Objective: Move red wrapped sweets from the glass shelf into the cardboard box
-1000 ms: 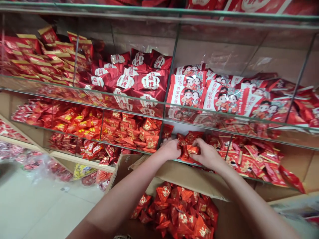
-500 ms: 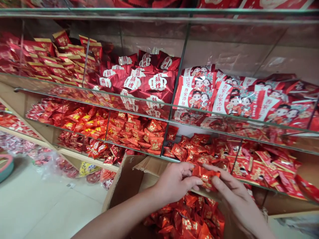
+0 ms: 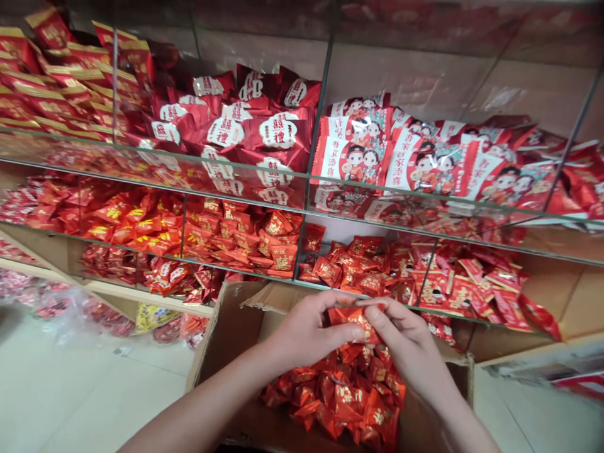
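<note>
— While both hands meet above the open cardboard box, what lies between them?
— A small red foil candy packet, pinched from two sides. The left hand closes its thumb and fingers on the packet's left end; the right hand closes on its right end. Neither hand is open, and both touch it, so neither is nearer.
— Which way does its long axis run?
— Roughly left to right, parallel to the glass shelf front edge just beyond it. It sits over the box's far side, above the loose heap of candies inside.
— Materials?
— Crinkled, shiny wrappers with gold print, pillow-shaped and light. The box is matte brown card with a torn, bent flap. The shelves are clear glass with thin dividers, holding more red packets; larger flat bags with cartoon figures sit on the tier above.
</note>
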The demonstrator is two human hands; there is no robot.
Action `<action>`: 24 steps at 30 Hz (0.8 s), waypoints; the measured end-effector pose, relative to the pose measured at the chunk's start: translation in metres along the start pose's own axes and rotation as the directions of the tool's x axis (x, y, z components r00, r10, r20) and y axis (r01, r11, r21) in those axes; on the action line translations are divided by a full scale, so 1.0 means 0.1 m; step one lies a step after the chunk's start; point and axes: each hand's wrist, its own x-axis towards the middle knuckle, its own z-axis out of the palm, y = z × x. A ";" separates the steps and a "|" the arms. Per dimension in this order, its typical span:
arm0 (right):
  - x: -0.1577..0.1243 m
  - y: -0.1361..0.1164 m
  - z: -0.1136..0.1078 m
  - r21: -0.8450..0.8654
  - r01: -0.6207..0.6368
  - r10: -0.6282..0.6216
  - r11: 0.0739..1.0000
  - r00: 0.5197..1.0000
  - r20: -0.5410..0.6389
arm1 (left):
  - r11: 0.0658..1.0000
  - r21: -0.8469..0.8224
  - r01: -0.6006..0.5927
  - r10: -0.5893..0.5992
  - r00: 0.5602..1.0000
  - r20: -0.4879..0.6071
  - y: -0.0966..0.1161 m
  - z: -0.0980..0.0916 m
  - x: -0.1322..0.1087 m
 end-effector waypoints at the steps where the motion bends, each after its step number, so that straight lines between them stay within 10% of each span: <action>1: 0.01 -0.01 -0.03 -0.080 0.046 -0.044 0.996 0.999 0.021 | 0.999 0.039 -0.008 0.008 1.000 0.010 0.02 -0.03 -0.02; 6: 0.40 -0.07 -0.18 -0.369 0.124 -0.092 0.921 0.990 0.104 | 0.965 0.255 -0.067 0.148 0.938 -0.314 0.15 -0.40 -0.11; 11: 1.17 0.01 -0.01 -0.737 0.289 -0.101 0.610 0.952 0.290 | 0.965 0.185 -0.187 0.259 0.799 -0.543 0.21 -0.71 0.01; 17: 1.47 0.14 0.25 -0.786 0.350 0.025 0.509 0.907 0.419 | 0.977 0.200 -0.077 0.127 0.959 -0.253 0.02 -0.69 -0.02; 24: 1.32 0.21 0.15 -0.748 0.322 -0.041 0.580 0.929 0.368 | 0.993 0.082 -0.090 0.111 0.946 -0.304 -0.06 -0.70 -0.16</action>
